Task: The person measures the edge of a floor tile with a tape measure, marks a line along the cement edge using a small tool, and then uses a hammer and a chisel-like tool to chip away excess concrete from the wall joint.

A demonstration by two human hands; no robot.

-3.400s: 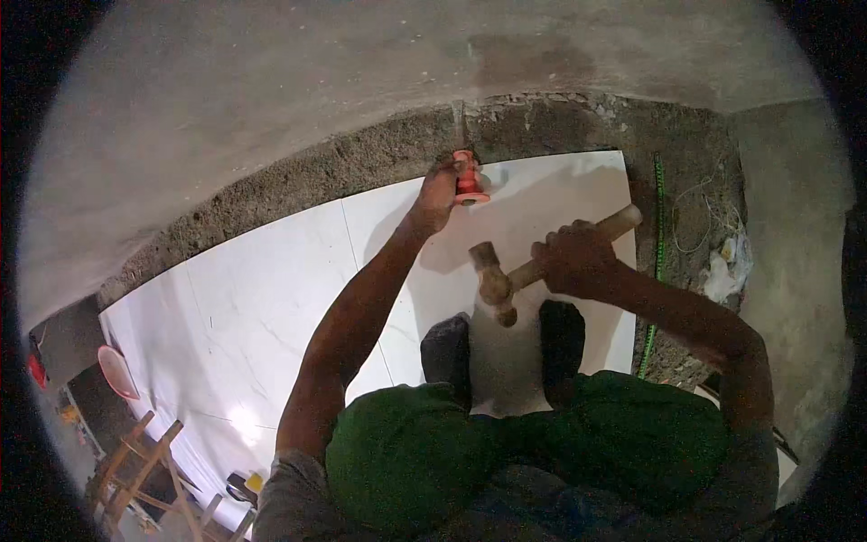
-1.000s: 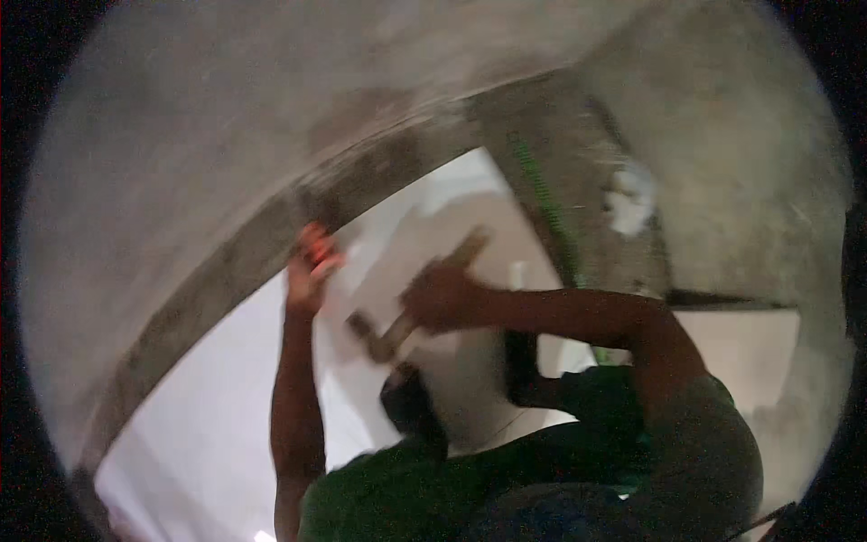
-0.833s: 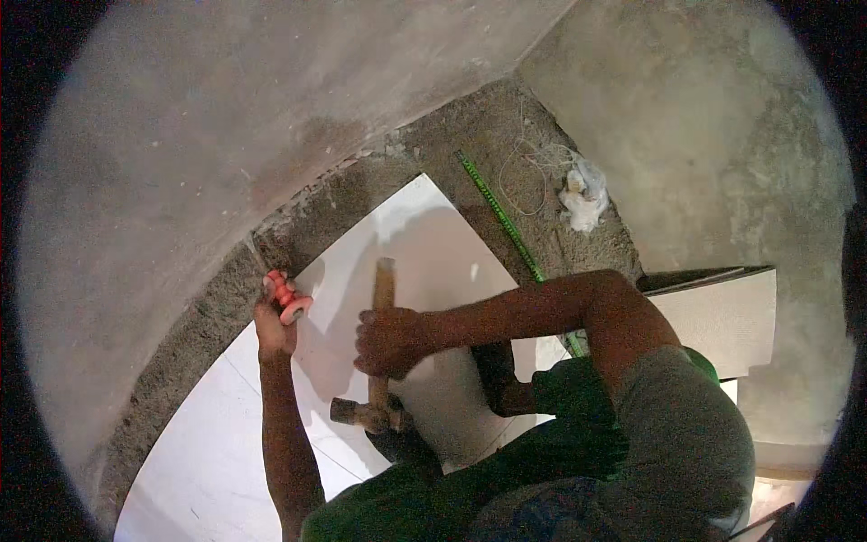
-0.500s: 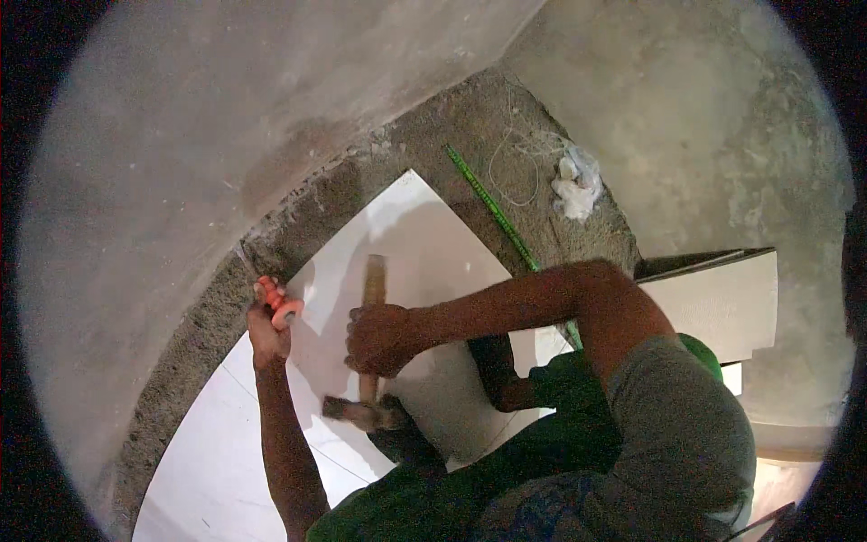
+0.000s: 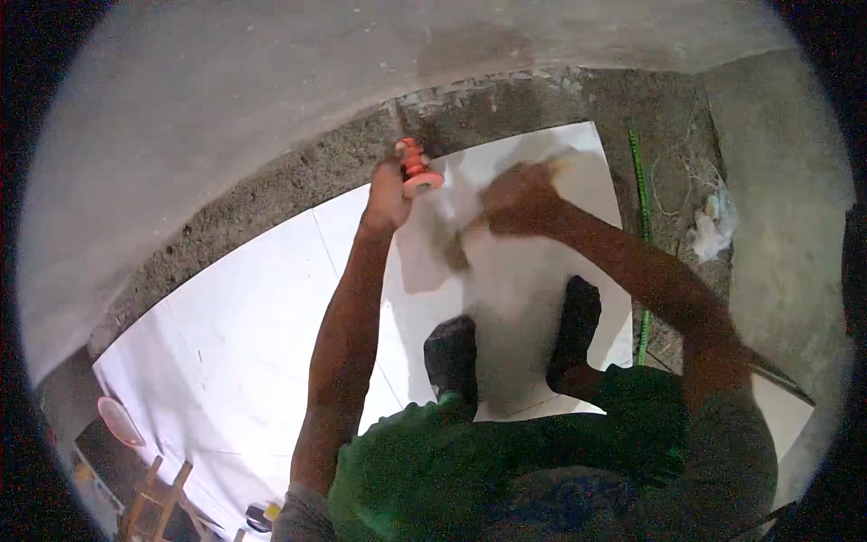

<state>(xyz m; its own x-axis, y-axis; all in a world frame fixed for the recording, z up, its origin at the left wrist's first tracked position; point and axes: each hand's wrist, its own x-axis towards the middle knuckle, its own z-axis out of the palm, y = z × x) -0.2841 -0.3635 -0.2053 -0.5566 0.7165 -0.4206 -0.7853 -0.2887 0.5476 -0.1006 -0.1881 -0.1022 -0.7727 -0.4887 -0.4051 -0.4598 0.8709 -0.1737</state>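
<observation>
My left hand (image 5: 386,199) is closed round the orange grip of a chisel (image 5: 414,161). A round guard tops the grip, and its thin blade points toward the rough strip at the foot of the far wall. Right of it, my right hand (image 5: 526,200) is wrapped round the wooden handle of a hammer (image 5: 448,248). Motion smears this hand and the hammer. The hammer's head is a little below the chisel's struck end, apart from it, over the white floor tiles (image 5: 244,316).
Rough bare mortar (image 5: 271,190) runs between tiles and wall (image 5: 298,81). A green measuring strip (image 5: 641,199) lies right of the tiles, near a white plastic bag (image 5: 713,226) and string. My dark-covered feet (image 5: 451,357) rest on the tiles. At lower left are a pinkish round object (image 5: 120,422) and wooden pieces (image 5: 158,501).
The view has turned, bringing more tiles at left into sight. The hammer's head has swung and now lies nearer the chisel's guarded end. Both hands keep their holds.
</observation>
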